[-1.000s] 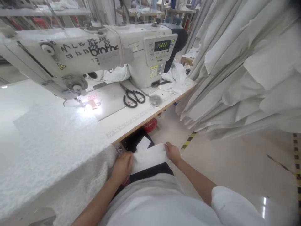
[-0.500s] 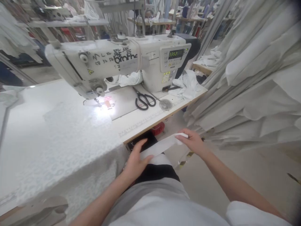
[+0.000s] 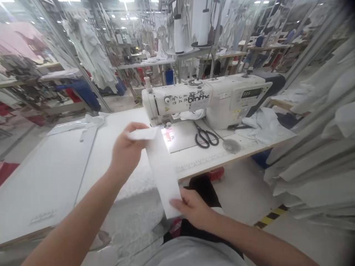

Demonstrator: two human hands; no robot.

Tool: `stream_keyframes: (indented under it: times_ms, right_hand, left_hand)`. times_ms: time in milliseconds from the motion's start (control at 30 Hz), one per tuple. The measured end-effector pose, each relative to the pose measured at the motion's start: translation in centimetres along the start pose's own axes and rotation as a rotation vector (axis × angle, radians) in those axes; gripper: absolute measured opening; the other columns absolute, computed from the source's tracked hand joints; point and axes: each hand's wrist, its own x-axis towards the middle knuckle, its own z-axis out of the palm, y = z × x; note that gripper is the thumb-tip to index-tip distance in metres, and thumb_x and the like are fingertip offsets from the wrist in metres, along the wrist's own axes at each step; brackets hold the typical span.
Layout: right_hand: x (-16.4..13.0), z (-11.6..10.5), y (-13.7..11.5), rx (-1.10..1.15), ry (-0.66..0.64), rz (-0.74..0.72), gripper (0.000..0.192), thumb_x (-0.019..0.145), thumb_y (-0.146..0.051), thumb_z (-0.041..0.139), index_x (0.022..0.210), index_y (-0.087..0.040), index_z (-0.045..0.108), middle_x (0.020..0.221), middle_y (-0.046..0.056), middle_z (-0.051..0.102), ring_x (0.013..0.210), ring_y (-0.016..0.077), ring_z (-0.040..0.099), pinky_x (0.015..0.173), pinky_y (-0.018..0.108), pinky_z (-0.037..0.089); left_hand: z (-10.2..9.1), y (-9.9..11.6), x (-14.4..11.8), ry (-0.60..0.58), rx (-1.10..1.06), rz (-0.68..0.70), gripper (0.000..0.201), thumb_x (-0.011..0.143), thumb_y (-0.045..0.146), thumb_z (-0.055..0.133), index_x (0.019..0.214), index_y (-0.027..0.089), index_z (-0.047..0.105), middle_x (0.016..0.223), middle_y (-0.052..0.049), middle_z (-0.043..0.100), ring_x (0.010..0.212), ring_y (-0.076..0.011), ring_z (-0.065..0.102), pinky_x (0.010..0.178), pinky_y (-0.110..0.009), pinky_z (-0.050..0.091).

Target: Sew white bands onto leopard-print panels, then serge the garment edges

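Observation:
A long white fabric strip [image 3: 162, 170] is stretched between both hands in front of me. My left hand [image 3: 126, 153] pinches its upper end, raised over the table's front. My right hand [image 3: 194, 210] grips its lower end near my lap. Behind the strip lies white textured fabric [image 3: 138, 181] draped over the table edge, reaching toward the needle of a white sewing machine [image 3: 205, 101], where a lamp shines.
Black scissors [image 3: 205, 138] and a small round dish [image 3: 231, 146] lie on the white table [image 3: 55, 173] right of the needle. Crumpled white cloth [image 3: 259, 123] sits beside the machine. Hanging white fabric [image 3: 318, 140] fills the right side. Thread cones and other workstations stand behind.
My left hand rose from my lap to above the table with one end of the strip. The right hand dropped toward my lap with the other end. The view tilted up.

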Motion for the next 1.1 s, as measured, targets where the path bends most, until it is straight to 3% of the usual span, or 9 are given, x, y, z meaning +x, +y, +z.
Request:
stream_keyframes:
  times_ms: [67,133,267,367,433,633,800,1100]
  right_hand:
    - [-0.8,1.2,2.3,0.077,0.030,0.053,0.019,0.086,-0.028,0.047,0.095,-0.016,0.058,0.079,0.001,0.059,0.071,0.0144,0.052,0.063,0.023,0.041]
    - [-1.4,1.7,4.3,0.085,0.087,0.121,0.021,0.086,-0.031,0.048,0.094,-0.014,0.058,0.076,0.001,0.057,0.068,0.0142,0.050,0.060,0.023,0.040]
    - [-1.2,1.4,7.1,-0.001,0.199,0.145,0.025,0.085,-0.034,0.050,0.077,-0.014,0.060,0.071,0.002,0.052,0.066,0.0144,0.049,0.059,0.024,0.039]
    - [0.1,0.9,8.0,-0.112,0.283,0.029,0.026,0.084,-0.034,0.053,0.070,-0.014,0.063,0.091,0.007,0.053,0.087,0.0191,0.051,0.074,0.028,0.042]
    - [1.0,0.6,8.2,-0.130,0.257,-0.031,0.024,0.083,-0.034,0.053,0.074,-0.015,0.065,0.100,0.009,0.054,0.095,0.0208,0.050,0.082,0.030,0.041]
    - [0.3,0.3,8.2,-0.118,0.062,0.012,0.032,0.085,-0.039,0.050,0.073,-0.015,0.067,0.069,0.004,0.056,0.068,0.0165,0.052,0.067,0.028,0.043]
    - [-1.1,0.7,9.1,-0.064,-0.043,-0.015,0.037,0.081,-0.050,0.052,0.077,-0.018,0.071,0.078,0.007,0.059,0.076,0.0187,0.055,0.075,0.029,0.044]
    - [-0.6,0.5,10.5,-0.018,-0.043,0.114,0.048,0.087,-0.053,0.039,0.075,-0.014,0.066,0.067,0.004,0.056,0.064,0.0147,0.050,0.064,0.025,0.043]
  left_hand:
    - [-0.9,-3.5,0.7,-0.112,0.100,-0.204,0.022,0.073,0.037,0.057,0.082,0.016,0.060,0.071,-0.001,0.060,0.063,-0.0125,0.055,0.058,-0.025,0.045]
    - [-1.1,-6.8,1.2,-0.195,0.230,-0.318,0.030,0.074,0.043,0.054,0.079,0.014,0.061,0.067,-0.003,0.060,0.061,-0.0146,0.055,0.058,-0.028,0.045]
    - [-0.8,-10.5,2.6,-0.217,0.381,-0.276,0.028,0.073,0.041,0.054,0.079,0.015,0.061,0.070,-0.003,0.061,0.064,-0.0161,0.056,0.060,-0.029,0.043]
    - [-0.3,-11.0,4.3,-0.239,0.502,-0.196,0.025,0.076,0.039,0.049,0.072,0.017,0.059,0.065,-0.001,0.057,0.060,-0.0157,0.052,0.058,-0.028,0.040]
    - [0.1,-11.2,5.3,-0.248,0.588,-0.126,0.022,0.076,0.036,0.050,0.067,0.017,0.057,0.065,-0.001,0.055,0.062,-0.0160,0.050,0.061,-0.029,0.039]
    - [0.6,-11.7,5.5,-0.285,0.725,0.011,0.011,0.078,0.026,0.049,0.073,0.018,0.053,0.078,-0.002,0.055,0.075,-0.0174,0.050,0.069,-0.030,0.038]
    - [0.1,-11.3,3.7,-0.356,0.775,-0.008,0.018,0.085,0.028,0.040,0.075,0.019,0.051,0.081,-0.002,0.056,0.077,-0.0166,0.052,0.068,-0.029,0.039]
    - [0.8,-11.1,5.4,-0.326,0.909,-0.150,0.017,0.082,0.031,0.044,0.084,0.020,0.056,0.075,0.000,0.057,0.064,-0.0140,0.050,0.056,-0.026,0.034]
